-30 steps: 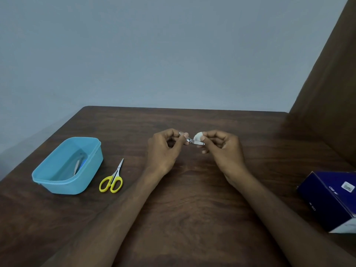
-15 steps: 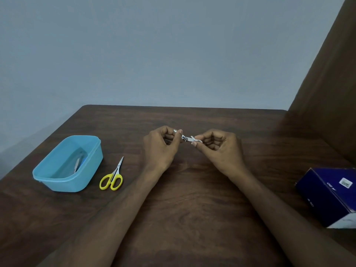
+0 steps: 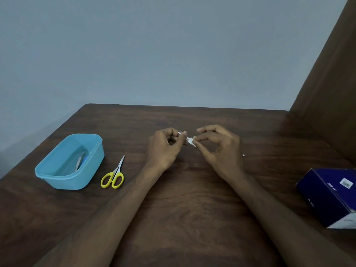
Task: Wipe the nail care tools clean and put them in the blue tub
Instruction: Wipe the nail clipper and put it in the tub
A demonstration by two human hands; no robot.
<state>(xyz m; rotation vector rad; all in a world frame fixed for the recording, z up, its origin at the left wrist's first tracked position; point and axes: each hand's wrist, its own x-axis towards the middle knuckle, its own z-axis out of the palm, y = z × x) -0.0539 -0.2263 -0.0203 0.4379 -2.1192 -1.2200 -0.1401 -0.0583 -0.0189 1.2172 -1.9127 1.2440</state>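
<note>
Over the middle of the table, my left hand (image 3: 163, 149) pinches a small metal nail clipper (image 3: 187, 139) by one end. My right hand (image 3: 223, 149) pinches a small white wipe (image 3: 192, 142) against the clipper's other end, with the index finger raised above it. Most of the clipper is hidden by fingers. At the left stands the blue tub (image 3: 57, 177), with a couple of slim tools (image 3: 80, 160) lying inside. Yellow-handled scissors (image 3: 113, 176) lie on the table just right of the tub, blades pointing away from me.
The dark wooden table (image 3: 192, 199) ends at a grey wall behind. A dark blue cardboard box (image 3: 331, 195) sits at the right edge. A brown wooden panel (image 3: 331, 78) rises at the far right.
The wipe, bunched as a pad beside the clipper a second ago, is now pressed flat on its end. My right hand's fingers have spread and its index finger has lifted. Both hands stayed in place.
</note>
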